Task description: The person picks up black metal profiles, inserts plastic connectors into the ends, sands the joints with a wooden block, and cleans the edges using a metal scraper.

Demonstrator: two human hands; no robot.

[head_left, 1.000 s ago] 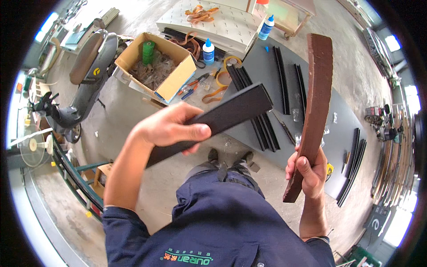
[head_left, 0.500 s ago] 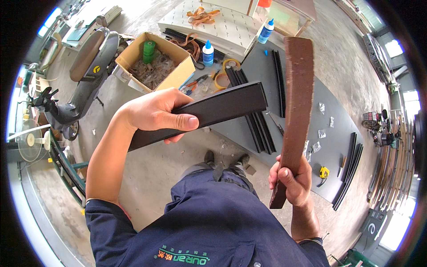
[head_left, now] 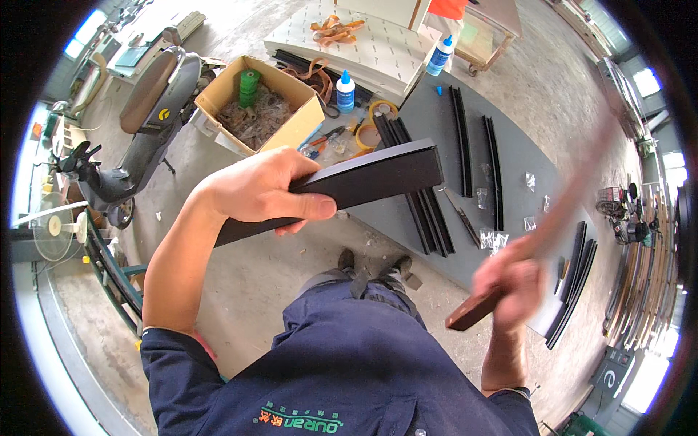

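Note:
My left hand (head_left: 269, 187) is closed around a flat black bar (head_left: 389, 176), thumb along its side. The bar is raised at a slant in front of me, its far end pointing right. A long brown bar (head_left: 476, 310), looking like a wooden batten, is gripped in my right hand (head_left: 512, 282). It leans up and to the right, and both hand and bar are smeared by motion. Beneath lie black profile strips (head_left: 429, 221) on a grey panel (head_left: 523, 145), with two more strips (head_left: 462, 142) further back. Small clear bags (head_left: 494, 240) lie near my right hand.
A cardboard box (head_left: 298, 120) with a green spool stands at the back left, beside blue-and-white bottles (head_left: 345, 93) and yellow tape rolls (head_left: 382, 110). A scooter (head_left: 149, 134) is parked left. More black strips (head_left: 578, 280) lie right. A person in orange (head_left: 446, 9) stands far back.
The brown bar has swung from near upright to leaning right, uncovering a black strip on the panel. My right hand has shifted slightly right. The black bar has rolled, showing its upper edge.

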